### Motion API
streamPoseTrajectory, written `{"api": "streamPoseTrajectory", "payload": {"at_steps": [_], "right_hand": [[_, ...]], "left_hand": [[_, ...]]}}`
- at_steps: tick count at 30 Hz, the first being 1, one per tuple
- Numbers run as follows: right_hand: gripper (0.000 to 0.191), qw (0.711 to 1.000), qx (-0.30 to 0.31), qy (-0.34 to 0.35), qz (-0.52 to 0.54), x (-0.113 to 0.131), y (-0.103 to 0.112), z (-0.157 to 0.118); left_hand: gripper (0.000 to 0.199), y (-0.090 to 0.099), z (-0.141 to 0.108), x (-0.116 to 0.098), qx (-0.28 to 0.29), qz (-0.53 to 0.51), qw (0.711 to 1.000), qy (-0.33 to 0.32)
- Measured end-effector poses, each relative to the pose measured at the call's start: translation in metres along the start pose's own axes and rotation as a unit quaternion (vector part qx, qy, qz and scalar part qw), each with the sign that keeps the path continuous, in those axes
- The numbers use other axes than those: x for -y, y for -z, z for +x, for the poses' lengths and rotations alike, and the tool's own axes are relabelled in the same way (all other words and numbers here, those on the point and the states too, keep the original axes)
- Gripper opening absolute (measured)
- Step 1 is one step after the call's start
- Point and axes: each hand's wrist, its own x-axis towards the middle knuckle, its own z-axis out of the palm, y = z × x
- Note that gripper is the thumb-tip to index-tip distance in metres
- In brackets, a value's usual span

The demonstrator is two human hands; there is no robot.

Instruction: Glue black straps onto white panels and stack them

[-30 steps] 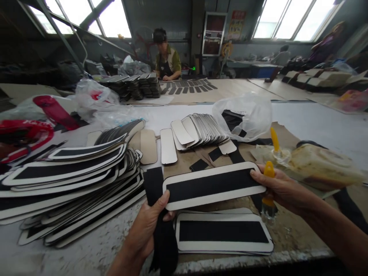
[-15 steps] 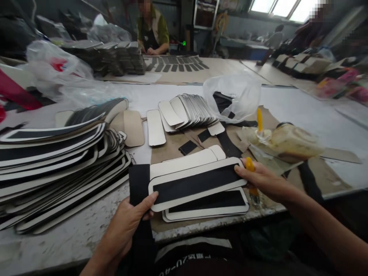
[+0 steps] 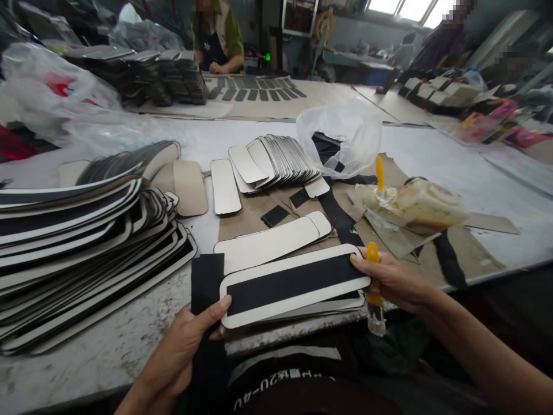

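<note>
My left hand (image 3: 190,340) pinches the left end of a long white rounded panel (image 3: 363,253) with a black strip (image 3: 294,285) along its middle, thumb on top. At the other end, my right hand (image 3: 395,276) grips the same panel and also keeps a yellow-handled brush (image 3: 372,253), bristles down, in its fingers. Beneath the held panel lies another panel (image 3: 319,309), mostly covered. Plain white panels (image 3: 268,242) rest just behind it. A black band (image 3: 208,276) hangs beside my left hand; whether the fingers hold it too, I cannot tell.
A tall stack of black-and-white panels (image 3: 86,276) fills the left side. Small white pieces (image 3: 280,161) lie fanned out ahead, near a plastic bag (image 3: 354,135). A glue-stained container (image 3: 436,204) with another yellow-handled brush (image 3: 380,173) stands right. A person (image 3: 218,34) is across the table.
Both hands have drawn the panel slightly down toward me, covering more of the panel below. The brush in my right hand has come down beyond the table edge. The view has shifted a little.
</note>
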Motion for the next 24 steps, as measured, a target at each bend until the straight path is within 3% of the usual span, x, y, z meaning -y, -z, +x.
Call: {"api": "streamPoseTrajectory", "payload": {"at_steps": [4,12,14,18,24], "right_hand": [[0.042,0.995,-0.033,-0.017,-0.093,-0.010,0.001,-0.004],[0.043,0.968,-0.106,-0.031,-0.224,-0.018,-0.004,-0.003],[0.041,0.944,-0.135,-0.009,-0.300,-0.018,-0.003,-0.001],[0.038,0.864,-0.179,0.072,-0.465,-0.022,0.002,0.004],[0.030,0.794,-0.201,0.052,-0.571,-0.026,0.004,-0.001]], "left_hand": [[0.032,0.004,0.005,0.012,0.060,0.048,0.997,0.004],[0.036,0.005,0.012,0.027,0.040,0.109,0.993,0.020],[0.038,0.006,0.013,0.029,0.037,0.123,0.991,0.025],[0.045,0.007,0.015,0.031,0.044,0.207,0.977,0.003],[0.049,0.002,0.013,0.024,-0.014,0.313,0.949,-0.027]]}}
